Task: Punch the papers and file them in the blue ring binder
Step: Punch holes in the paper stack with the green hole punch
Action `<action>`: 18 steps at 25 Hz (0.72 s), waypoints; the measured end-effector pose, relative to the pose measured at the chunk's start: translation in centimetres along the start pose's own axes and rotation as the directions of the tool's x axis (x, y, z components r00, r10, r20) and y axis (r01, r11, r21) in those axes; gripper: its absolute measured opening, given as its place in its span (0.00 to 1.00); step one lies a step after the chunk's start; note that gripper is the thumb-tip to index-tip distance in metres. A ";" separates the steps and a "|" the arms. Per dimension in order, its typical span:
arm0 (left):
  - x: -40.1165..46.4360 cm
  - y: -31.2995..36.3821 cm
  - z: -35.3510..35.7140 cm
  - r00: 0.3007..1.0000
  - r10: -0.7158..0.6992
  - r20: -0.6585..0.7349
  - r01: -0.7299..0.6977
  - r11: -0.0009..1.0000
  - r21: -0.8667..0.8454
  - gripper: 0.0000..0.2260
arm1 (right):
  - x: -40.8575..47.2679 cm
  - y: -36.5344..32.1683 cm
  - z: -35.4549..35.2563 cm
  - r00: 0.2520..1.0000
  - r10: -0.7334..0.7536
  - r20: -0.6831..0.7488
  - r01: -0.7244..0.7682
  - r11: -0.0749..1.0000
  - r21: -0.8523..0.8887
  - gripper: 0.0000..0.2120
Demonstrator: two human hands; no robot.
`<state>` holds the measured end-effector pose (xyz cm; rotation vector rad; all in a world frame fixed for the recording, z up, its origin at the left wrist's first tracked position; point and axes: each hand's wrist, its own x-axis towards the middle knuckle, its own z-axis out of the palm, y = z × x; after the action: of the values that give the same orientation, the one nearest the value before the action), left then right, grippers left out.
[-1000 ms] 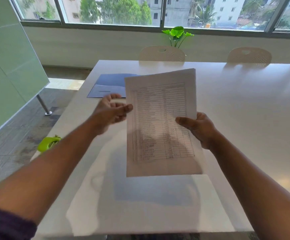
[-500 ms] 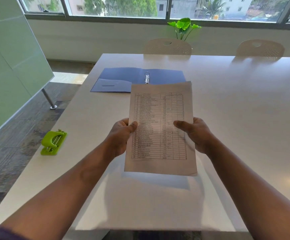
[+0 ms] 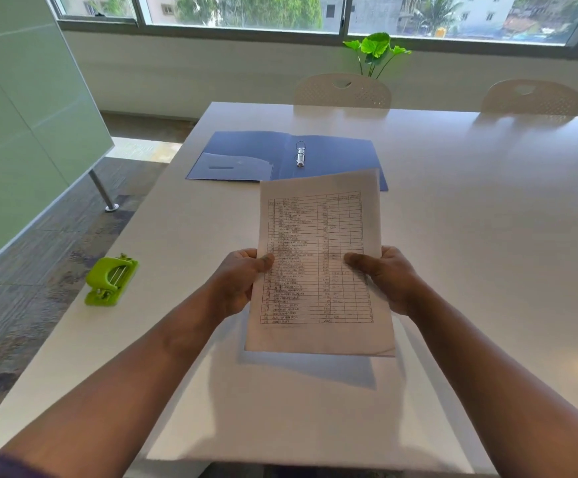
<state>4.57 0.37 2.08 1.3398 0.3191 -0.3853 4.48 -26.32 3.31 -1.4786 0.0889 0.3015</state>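
Note:
A stack of papers [image 3: 318, 236] printed with a table is held above the white table [image 3: 487, 236], tilted toward me. My left hand [image 3: 237, 288] grips its left edge, thumb on the front. My right hand [image 3: 389, 279] grips its right edge the same way. Beyond the papers the blue ring binder [image 3: 246, 157] lies open and flat, its metal rings [image 3: 300, 154] standing at the spine. A green hole punch [image 3: 111, 280] sits on the table near the left edge, apart from both hands.
Two pale chairs [image 3: 343, 91] stand at the table's far side, with a green plant [image 3: 375, 51] by the window. A frosted glass partition [image 3: 22, 132] on a metal leg runs along the left, over carpeted floor.
The papers have come down and closer to me, held lower over the table. My left hand has shifted to grip the left edge. The binder and punch now show fully.

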 end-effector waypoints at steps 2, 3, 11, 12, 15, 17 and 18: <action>-0.2 0.2 -0.4 1.000 -0.003 -0.014 0.004 0.998 0.065 0.08 | 0.2 0.1 0.1 1.000 0.021 0.003 -0.021 1.000 0.001 0.11; -0.2 0.3 -0.5 0.998 0.031 -0.053 -0.023 0.989 0.147 0.08 | 0.3 0.1 0.2 0.999 0.036 -0.003 -0.036 0.999 0.002 0.11; -1.2 1.3 -6.2 0.816 0.528 -0.234 -0.152 0.588 0.794 0.05 | 1.7 0.3 3.0 0.996 0.088 0.009 -0.088 0.994 -0.071 0.09; -1.7 1.6 -7.1 0.795 0.555 -0.245 -0.148 0.568 0.810 0.04 | 1.9 0.4 3.7 0.996 0.091 0.022 -0.088 0.992 -0.089 0.09; -2.9 2.8 -10.3 0.715 0.634 -0.294 -0.101 0.511 0.854 0.04 | 2.9 0.6 6.5 0.993 0.098 0.067 -0.092 0.992 -0.088 0.07; -3.5 3.1 -12.7 0.672 0.667 -0.321 -0.067 0.486 0.871 0.05 | 3.3 0.6 8.4 0.990 0.103 0.098 -0.097 0.993 -0.061 0.06; -3.8 3.2 -13.9 0.658 0.674 -0.336 -0.046 0.482 0.875 0.07 | 3.6 0.6 9.5 0.988 0.109 0.113 -0.103 0.993 -0.051 0.06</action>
<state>2.57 14.94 3.74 2.4412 0.4107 0.4722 6.56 -16.39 2.78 -1.5007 0.0681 0.4775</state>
